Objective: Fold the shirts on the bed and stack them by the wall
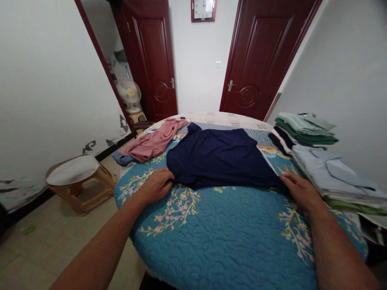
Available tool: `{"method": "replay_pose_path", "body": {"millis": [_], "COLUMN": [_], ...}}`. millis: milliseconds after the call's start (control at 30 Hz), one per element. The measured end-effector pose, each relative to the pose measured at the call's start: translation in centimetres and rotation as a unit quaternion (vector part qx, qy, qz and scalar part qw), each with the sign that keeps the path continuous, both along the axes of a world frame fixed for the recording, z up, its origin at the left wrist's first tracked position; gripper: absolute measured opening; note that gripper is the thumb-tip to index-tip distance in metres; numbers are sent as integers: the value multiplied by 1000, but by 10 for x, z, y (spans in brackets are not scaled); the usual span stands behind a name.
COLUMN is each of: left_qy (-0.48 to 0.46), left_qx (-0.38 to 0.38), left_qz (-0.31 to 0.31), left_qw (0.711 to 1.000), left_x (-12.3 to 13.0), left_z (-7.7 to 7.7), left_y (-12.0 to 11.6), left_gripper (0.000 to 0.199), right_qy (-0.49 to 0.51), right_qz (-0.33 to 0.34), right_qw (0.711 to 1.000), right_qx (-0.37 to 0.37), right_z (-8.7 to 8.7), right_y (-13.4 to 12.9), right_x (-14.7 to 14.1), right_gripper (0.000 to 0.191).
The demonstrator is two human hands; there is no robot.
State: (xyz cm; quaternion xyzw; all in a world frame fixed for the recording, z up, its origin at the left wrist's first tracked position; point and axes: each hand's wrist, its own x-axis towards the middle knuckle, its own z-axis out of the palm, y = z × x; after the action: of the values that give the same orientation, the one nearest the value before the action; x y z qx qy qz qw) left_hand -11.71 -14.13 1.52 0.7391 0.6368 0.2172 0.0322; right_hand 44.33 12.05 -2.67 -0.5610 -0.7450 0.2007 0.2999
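Note:
A navy blue garment, which looks like a shirt (217, 157), lies spread across the quilted teal cloth (236, 229) on the table. At its near left edge my left hand (157, 184) has its fingers closed on the fabric. My right hand (299, 189) pinches the near right corner of the same shirt. A thin white strip shows along the shirt's right side. The fingertips of both hands are partly hidden by the fabric.
A pink garment (154, 141) lies in a heap at the table's left. Folded clothes (305, 127) are stacked at the right, with a folded light blue shirt (332, 165) nearer. A plastic stool (75, 173) stands on the left floor; a fan (130, 94) is behind.

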Motion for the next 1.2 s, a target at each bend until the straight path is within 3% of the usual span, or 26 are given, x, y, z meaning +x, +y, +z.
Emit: {"method": "replay_pose_path", "body": {"millis": [167,300,500,700,800,967,1100,1200], "left_qy": [-37,-72,-41,59,83,64,-38,-127], "left_qx": [-58,-21,-18,44,35,39,66,57], "left_qz": [44,32,-2,-25,-42,-34,-6,27], "left_qw": [997,997,999,997,995,997,997,990], "left_x": [-1,-10,-39,-58,-63,-66,-59,-48], "left_z": [4,2,-20,-36,-37,-40,-30,-14], "left_y": [-16,-16,5,28,33,37,38,41], "left_gripper": [22,37,68,71,71,53,48,47], "right_qy": [-29,-37,36,40,9,-77,-133,-69], "right_qz": [-15,-47,-94,-97,-58,110,110,60], "right_qw": [999,998,994,993,996,990,983,989], "right_qx": [5,20,34,58,74,40,68,116], "right_z": [-6,-2,9,7,10,19,18,19], "right_y": [3,0,-8,-7,-12,-24,-24,-23], "right_x": [3,2,-7,-6,-5,-14,-25,-31], "right_gripper": [43,44,49,33,30,34,15,18]}}
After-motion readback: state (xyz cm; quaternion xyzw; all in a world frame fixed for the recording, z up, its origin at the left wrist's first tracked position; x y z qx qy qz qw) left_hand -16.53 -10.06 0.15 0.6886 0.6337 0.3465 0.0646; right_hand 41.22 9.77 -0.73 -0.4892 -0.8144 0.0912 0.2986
